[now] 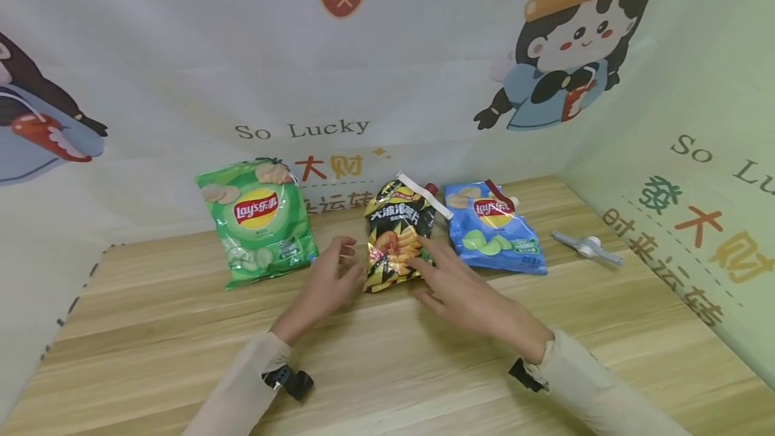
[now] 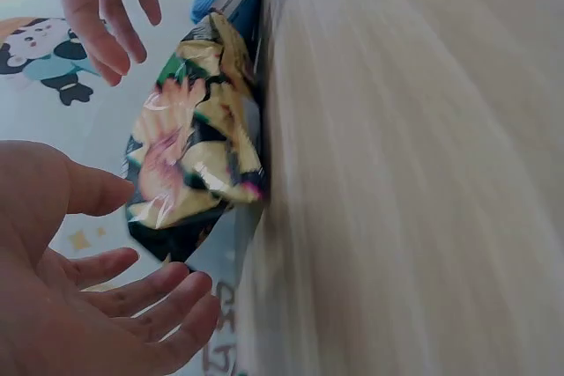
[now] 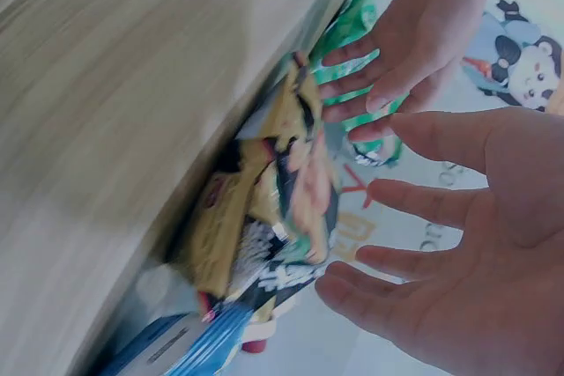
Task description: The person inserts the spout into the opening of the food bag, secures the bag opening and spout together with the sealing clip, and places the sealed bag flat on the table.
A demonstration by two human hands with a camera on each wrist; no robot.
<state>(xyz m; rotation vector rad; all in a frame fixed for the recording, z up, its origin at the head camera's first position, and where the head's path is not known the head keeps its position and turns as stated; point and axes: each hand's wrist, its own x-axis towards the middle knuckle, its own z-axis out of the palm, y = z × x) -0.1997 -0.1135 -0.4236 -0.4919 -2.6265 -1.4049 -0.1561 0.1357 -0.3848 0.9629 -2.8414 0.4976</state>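
Note:
A black-and-gold bag of chips [image 1: 392, 247] lies on the table between the two hands, a white sealing clip [image 1: 424, 195] with a red cap slanting across its top. My left hand [image 1: 331, 280] is at the bag's left side, fingers loosely bent and holding nothing. On the other side my right hand [image 1: 463, 291] spreads its fingers, which overlap the bag's right edge in the head view. In the left wrist view, the left hand's thumb [image 2: 101, 191] is right at the bag's edge. The right wrist view shows the right palm [image 3: 493, 253] facing the bag with its fingers apart.
A green Lay's bag [image 1: 260, 227] lies to the left. To the right is a blue Lay's bag [image 1: 493, 231] with a dark red clip [image 1: 500, 195] at its top. A grey clip with a white cap [image 1: 587, 245] lies farther right. A printed cloth [image 1: 424, 73] hangs behind the table.

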